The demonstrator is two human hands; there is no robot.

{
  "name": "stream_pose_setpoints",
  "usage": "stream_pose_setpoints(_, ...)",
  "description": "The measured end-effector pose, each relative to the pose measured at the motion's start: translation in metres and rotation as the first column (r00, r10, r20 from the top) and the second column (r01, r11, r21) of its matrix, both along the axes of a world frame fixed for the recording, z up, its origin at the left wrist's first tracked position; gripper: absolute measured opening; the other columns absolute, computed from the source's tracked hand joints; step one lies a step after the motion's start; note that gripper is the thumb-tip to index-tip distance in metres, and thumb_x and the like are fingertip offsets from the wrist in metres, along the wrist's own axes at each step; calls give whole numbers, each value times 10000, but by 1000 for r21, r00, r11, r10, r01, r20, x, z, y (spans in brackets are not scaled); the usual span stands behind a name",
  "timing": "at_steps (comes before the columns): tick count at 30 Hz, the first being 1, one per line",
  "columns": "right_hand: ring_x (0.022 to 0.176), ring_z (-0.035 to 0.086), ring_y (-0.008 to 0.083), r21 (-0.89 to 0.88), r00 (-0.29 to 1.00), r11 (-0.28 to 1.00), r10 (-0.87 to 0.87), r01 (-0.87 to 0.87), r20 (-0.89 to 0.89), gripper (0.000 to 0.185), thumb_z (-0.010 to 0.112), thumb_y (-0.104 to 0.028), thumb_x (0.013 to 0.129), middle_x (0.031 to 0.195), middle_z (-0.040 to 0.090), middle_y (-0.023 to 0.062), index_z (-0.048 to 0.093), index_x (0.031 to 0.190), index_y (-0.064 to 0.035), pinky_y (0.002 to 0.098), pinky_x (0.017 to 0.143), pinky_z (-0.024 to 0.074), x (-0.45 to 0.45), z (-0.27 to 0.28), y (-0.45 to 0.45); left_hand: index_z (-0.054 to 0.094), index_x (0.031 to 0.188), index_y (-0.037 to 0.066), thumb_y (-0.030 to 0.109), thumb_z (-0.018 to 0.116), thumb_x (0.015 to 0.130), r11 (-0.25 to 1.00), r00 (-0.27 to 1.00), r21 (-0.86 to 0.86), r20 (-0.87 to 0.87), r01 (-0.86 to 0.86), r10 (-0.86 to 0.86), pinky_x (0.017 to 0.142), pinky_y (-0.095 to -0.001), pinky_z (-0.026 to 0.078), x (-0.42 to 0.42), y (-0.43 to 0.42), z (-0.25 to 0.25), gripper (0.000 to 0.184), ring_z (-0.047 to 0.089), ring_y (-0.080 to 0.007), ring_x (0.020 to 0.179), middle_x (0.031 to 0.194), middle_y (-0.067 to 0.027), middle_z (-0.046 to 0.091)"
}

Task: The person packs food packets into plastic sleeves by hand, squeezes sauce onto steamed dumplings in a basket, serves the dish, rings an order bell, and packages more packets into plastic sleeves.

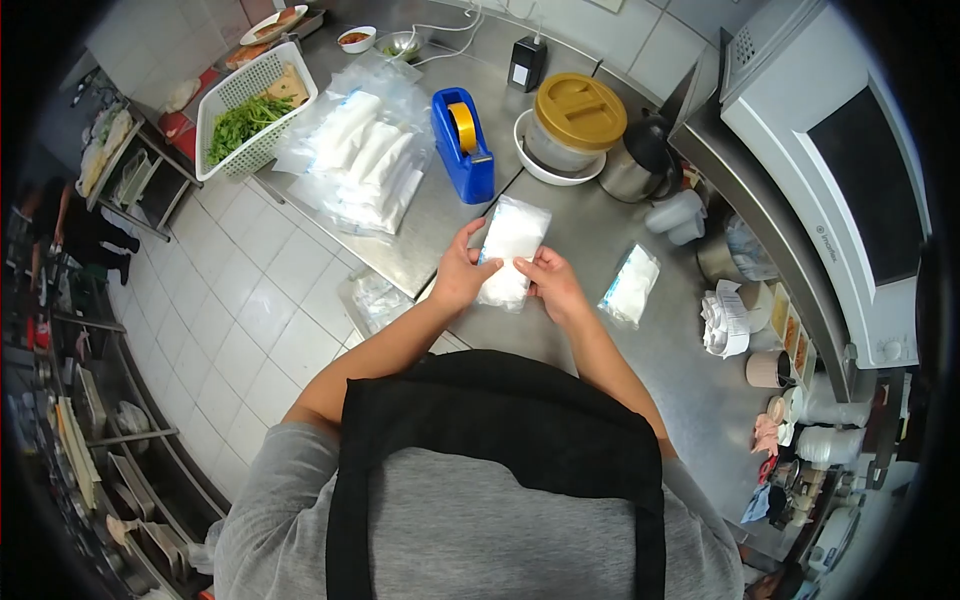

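Note:
Between my two hands is a clear plastic bag of white contents (516, 232), held above the steel counter. My left hand (462, 268) grips its left side, thumb on the front. On the lower right side, my right hand (552, 280) pinches it, thumb also on the front. A similar small bag (632, 285) lies on the counter to the right. Beyond my left hand stands a blue tape dispenser (462, 150) with a yellow roll. Left of that dispenser, several more white-filled bags (365, 150) lie piled on plastic. What the white contents are, I cannot tell.
A white basket (207, 125) of green leaves stands at the far left. Behind the bag are a tub with a gold lid (580, 112) and a metal kettle (640, 155). A microwave (830, 200) sits on a raised shelf at right. Another person (75, 225) stands far left.

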State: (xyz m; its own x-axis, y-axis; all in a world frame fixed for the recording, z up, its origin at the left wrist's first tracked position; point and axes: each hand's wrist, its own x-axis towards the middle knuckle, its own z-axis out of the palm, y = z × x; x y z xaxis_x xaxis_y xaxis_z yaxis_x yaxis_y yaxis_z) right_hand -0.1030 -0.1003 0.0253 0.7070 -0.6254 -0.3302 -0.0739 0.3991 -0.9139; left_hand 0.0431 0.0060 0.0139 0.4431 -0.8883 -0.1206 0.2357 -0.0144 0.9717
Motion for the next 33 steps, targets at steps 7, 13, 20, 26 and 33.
stream_pose_setpoints(7,708,585,49,70,989,987,145,-146,13,184,736,-227,823,847,655,-38,611,909,-122,209,578,447,27,1,7,311,1456,128,-70,621,798,969,881,-131,456,208,-127,875,-297,472,29,33,33,754,568,-166,1076,1237,-158,560)
stream_pose_setpoints(13,705,574,48,-8,968,969,247,-247,-53,172,727,-230,831,814,630,-37,615,909,-125,214,597,455,59,17,11,544,1318,77,-68,621,808,970,871,12,436,243,-224,956,-271,408,67,52,45,535,507,-121,1136,1271,-73,554)
stream_pose_setpoints(20,625,564,181,-791,934,607,-323,83,-150,358,679,-390,844,716,583,37,639,928,-44,314,556,460,136,53,-67,483,1376,90,-105,582,805,984,975,-104,183,146,-125,966,-242,388,103,48,55,612,483,-102,1148,1347,-62,518)
stream_pose_setpoints(26,608,493,129,-212,819,953,58,-215,-571,304,599,-420,895,779,566,10,636,946,-122,270,490,418,173,68,-96,476,1384,98,-123,584,796,986,967,-142,251,88,-50,953,-234,397,114,50,64,638,489,-98,1128,1350,-60,511)
stream_pose_setpoints(33,848,595,194,3,992,1000,-20,21,-123,268,646,-261,898,934,592,52,575,1019,-33,342,768,536,136,70,-73,480,1382,102,-122,593,788,989,982,-141,189,50,-23,917,-226,425,125,52,59,645,520,-83,1066,1320,-45,533)
